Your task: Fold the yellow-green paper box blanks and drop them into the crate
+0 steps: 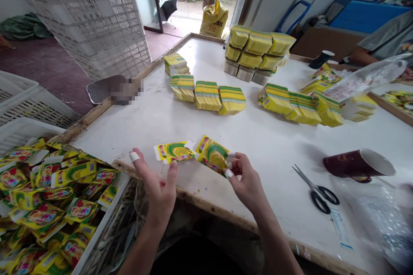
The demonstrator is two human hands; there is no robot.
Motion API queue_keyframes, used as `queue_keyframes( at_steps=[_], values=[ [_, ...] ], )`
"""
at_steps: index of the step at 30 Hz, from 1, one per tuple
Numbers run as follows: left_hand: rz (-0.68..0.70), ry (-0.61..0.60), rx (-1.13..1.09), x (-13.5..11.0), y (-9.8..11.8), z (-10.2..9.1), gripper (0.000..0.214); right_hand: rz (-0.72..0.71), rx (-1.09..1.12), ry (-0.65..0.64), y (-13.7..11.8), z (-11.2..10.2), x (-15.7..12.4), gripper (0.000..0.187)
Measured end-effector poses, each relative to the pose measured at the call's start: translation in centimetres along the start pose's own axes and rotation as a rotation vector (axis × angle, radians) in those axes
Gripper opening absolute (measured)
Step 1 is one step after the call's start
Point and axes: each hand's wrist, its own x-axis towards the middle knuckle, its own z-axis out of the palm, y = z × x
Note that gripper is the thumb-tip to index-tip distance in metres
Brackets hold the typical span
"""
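My right hand pinches the right edge of a small yellow and green printed carton, tilted over the white table. Pale wraps cover some of its fingertips. Beside it, end to end, is a second carton with an open white flap at its left. My left hand is spread just in front of that second carton, its thumb tip close to the lower edge; whether they touch I cannot tell. One left fingertip has a white wrap. A plastic crate at the lower left holds many similar cartons in a loose heap.
Rows of flat carton bundles cross the table, with a taller stack behind. Scissors, a dark mug and clear plastic lie to the right. White crates tower at the left. Another person's arm shows far right.
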Motion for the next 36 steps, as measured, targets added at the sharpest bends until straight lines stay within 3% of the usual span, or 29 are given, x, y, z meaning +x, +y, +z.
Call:
queue_keyframes(
  at_steps=[2, 3, 5, 7, 14, 18, 24, 28, 32, 34, 36],
  values=[
    [0.129, -0.105, 0.079, -0.6, 0.3, 0.0, 0.096, -0.028, 0.112, -0.030, -0.9, 1.2, -0.5, 0.031],
    [0.103, -0.190, 0.054, -0.9, 0.2, 0.1, 0.092, -0.045, 0.169, -0.048, -1.4, 2.0, -0.8, 0.031],
    [-0.087, -0.325, -0.117, -1.4, -0.2, 0.4, 0.081, -0.067, 0.252, -0.102, -2.5, 3.5, -1.3, 0.031],
    [-0.259, -0.373, -0.268, -1.9, -0.5, 0.7, 0.071, -0.089, 0.317, -0.179, -3.3, 4.8, -1.9, 0.032],
    [-0.439, -0.147, -0.639, -2.0, 0.7, 1.6, 0.046, 0.033, 0.604, -0.394, -4.8, 6.3, -3.5, 0.030],
    [-0.414, -0.119, -0.562, -1.8, 0.7, 1.7, 0.049, 0.108, 0.612, -0.468, -5.3, 6.5, -3.7, 0.038],
    [-0.329, -0.221, -0.404, -2.0, -0.3, 0.9, 0.064, 0.045, 0.511, -0.295, -4.0, 6.2, -2.4, 0.029],
    [-0.239, -0.185, -0.328, -1.3, -1.1, 0.2, 0.032, -0.097, 0.349, -0.200, -2.9, 4.6, -1.4, 0.006],
    [-0.188, -0.168, -0.294, -0.2, -0.7, -0.9, 0.028, -0.243, 0.137, -0.087, -2.5, 2.3, -0.6, 0.012],
    [-0.072, -0.177, -0.234, 0.4, 0.3, -1.6, 0.038, -0.403, -0.124, 0.016, -2.6, 1.4, -0.3, 0.022],
    [0.069, -0.294, -0.044, 0.8, 1.3, -2.2, 0.053, -0.565, -0.345, 0.052, -2.9, 1.1, -0.4, 0.028]
  ],
)
